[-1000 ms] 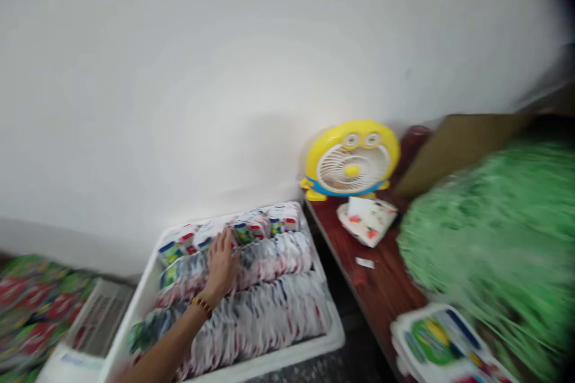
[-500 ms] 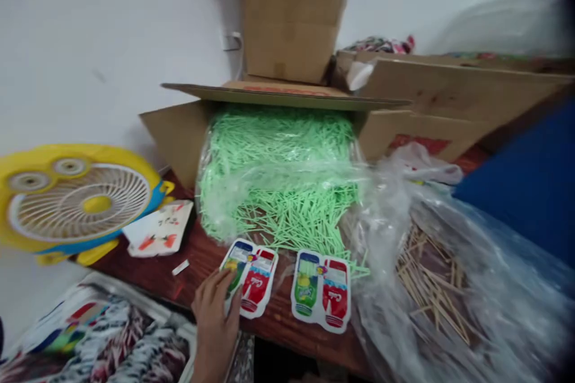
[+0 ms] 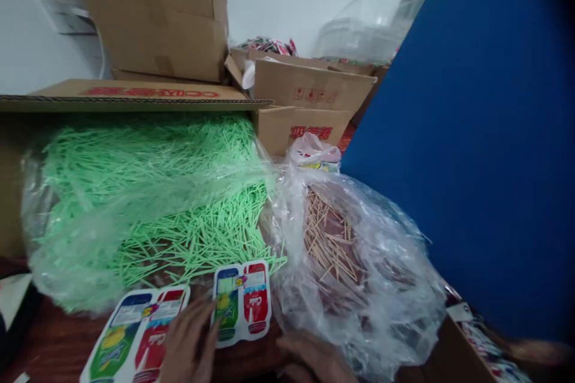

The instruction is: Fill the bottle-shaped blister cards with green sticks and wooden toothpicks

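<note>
Two printed die-cut packs lie on the dark wooden table (image 3: 49,347): a left pack (image 3: 126,335) and a right pack (image 3: 247,302), each showing a green and a red tube. My left hand (image 3: 188,344) rests flat between them, fingers apart, over the left pack's right edge and touching the right pack's green side. My right hand (image 3: 314,362) lies low on the table at the bottom edge, fingers stretched toward the packs, holding nothing, beside a clear bag of wooden toothpicks (image 3: 345,245).
A big plastic bag of green sticks (image 3: 144,191) spills from an open cardboard box (image 3: 130,93) behind the packs. More cardboard boxes (image 3: 309,87) are stacked at the back. A large blue panel (image 3: 471,149) fills the right side.
The view swung right, from the white tray of packets to the table. My left hand left the tray and came onto the packs. My right hand has come into view.
</note>
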`<state>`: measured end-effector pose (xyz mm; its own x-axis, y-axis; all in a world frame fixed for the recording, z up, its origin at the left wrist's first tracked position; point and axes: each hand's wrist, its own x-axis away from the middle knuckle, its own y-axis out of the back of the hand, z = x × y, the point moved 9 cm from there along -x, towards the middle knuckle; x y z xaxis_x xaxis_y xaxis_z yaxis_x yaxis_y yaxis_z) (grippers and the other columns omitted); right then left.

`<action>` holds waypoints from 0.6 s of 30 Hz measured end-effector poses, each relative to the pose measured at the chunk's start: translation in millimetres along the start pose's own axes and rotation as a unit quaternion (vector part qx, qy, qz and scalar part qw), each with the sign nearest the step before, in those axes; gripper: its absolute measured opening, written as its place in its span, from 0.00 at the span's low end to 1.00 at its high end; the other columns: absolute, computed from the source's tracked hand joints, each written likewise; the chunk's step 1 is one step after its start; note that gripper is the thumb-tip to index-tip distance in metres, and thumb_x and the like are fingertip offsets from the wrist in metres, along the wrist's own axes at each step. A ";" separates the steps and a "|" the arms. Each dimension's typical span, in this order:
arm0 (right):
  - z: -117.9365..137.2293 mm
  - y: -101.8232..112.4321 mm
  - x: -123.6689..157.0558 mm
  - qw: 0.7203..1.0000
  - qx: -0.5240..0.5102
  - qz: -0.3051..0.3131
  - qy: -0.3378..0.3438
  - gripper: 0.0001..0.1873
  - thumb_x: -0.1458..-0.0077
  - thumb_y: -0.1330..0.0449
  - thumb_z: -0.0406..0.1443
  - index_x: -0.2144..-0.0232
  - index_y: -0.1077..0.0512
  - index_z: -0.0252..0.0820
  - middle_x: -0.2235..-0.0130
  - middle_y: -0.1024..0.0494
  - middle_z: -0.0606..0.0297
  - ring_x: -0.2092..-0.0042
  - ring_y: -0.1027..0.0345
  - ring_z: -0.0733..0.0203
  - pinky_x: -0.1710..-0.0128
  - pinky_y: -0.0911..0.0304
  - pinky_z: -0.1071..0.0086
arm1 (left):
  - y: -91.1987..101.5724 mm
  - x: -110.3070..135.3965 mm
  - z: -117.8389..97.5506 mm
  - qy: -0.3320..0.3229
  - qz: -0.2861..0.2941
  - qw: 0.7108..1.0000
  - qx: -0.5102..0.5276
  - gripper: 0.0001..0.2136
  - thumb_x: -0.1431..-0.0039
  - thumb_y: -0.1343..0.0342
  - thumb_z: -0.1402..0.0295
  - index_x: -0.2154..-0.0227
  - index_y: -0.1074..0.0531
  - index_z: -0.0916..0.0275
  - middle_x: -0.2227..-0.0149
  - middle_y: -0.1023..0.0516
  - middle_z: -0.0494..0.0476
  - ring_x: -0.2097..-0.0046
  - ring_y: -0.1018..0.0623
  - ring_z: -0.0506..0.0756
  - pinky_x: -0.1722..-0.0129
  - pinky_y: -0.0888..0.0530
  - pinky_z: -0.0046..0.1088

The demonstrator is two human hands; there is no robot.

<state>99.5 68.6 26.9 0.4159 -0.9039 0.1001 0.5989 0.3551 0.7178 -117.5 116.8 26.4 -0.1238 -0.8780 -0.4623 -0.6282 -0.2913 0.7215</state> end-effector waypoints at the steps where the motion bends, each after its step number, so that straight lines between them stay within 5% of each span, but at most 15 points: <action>1: -11.6 14.5 5.9 0.999 0.037 -0.029 -0.019 0.21 0.41 0.47 0.34 0.46 0.35 0.49 0.49 0.26 0.62 0.49 0.32 0.56 0.48 0.37 0.64 | -16.3 -6.1 -23.0 -0.032 0.012 0.999 0.032 0.15 0.40 0.50 0.67 0.50 0.34 0.49 0.55 0.24 0.57 0.52 0.26 0.62 0.54 0.27 0.45; 3: -37.4 37.3 18.1 0.986 0.129 -0.080 -0.065 0.29 0.46 0.43 0.36 0.41 0.40 0.47 0.43 0.32 0.57 0.43 0.39 0.48 0.43 0.44 0.54 | -47.9 -18.0 -64.4 -0.082 0.053 0.991 0.090 0.13 0.40 0.49 0.69 0.52 0.32 0.51 0.57 0.23 0.57 0.53 0.25 0.60 0.55 0.25 0.40; 6: -79.8 47.0 30.2 0.959 0.223 -0.102 -0.143 0.44 0.58 0.35 0.38 0.38 0.44 0.42 0.41 0.36 0.51 0.43 0.42 0.38 0.45 0.46 0.46 | -87.0 -36.1 -98.2 -0.088 0.125 0.981 0.123 0.12 0.39 0.50 0.72 0.53 0.30 0.56 0.57 0.23 0.59 0.53 0.25 0.58 0.54 0.26 0.38; 10: -109.4 34.1 29.3 0.960 0.229 -0.069 -0.149 0.41 0.60 0.37 0.34 0.40 0.40 0.43 0.43 0.32 0.54 0.45 0.40 0.42 0.45 0.48 0.50 | -106.3 -60.1 -104.0 -0.078 0.137 0.986 0.045 0.12 0.41 0.50 0.74 0.55 0.29 0.58 0.55 0.24 0.60 0.50 0.28 0.62 0.51 0.30 0.45; 18: -113.9 43.4 20.8 0.976 0.166 -0.045 -0.137 0.37 0.65 0.45 0.26 0.47 0.32 0.43 0.50 0.26 0.58 0.50 0.36 0.48 0.47 0.47 0.55 | -134.8 -101.4 -111.8 -0.058 0.191 0.962 -0.184 0.12 0.46 0.45 0.71 0.57 0.29 0.60 0.58 0.25 0.62 0.52 0.31 0.66 0.54 0.37 0.47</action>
<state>212.0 92.4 -18.3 0.1454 -0.9740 0.1736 0.3521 0.2149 0.9110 65.6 202.6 33.6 -0.3907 -0.9055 -0.1657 -0.2081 -0.0885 0.9741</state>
